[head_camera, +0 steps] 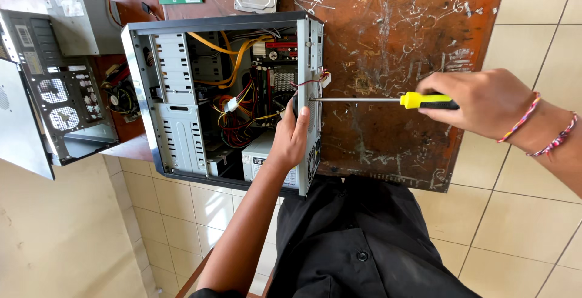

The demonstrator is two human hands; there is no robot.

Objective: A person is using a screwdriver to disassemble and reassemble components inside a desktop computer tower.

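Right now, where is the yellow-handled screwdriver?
In the head view, right of centre: the yellow-handled screwdriver is gripped by the right hand, its tip at the open grey computer case's rear panel.

My right hand [479, 101] grips a yellow-handled screwdriver [388, 100], its tip against the rear panel of the open computer case [176, 92]. My left hand [291, 137] reaches inside, fingers curled over that panel's edge beside the tangled cables [239, 107]. The case lies on a scratched brown table [394, 31].

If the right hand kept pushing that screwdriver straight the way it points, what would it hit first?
The right hand aims the screwdriver at the computer case's rear panel. Its tip already seems to touch there, beside the left hand.
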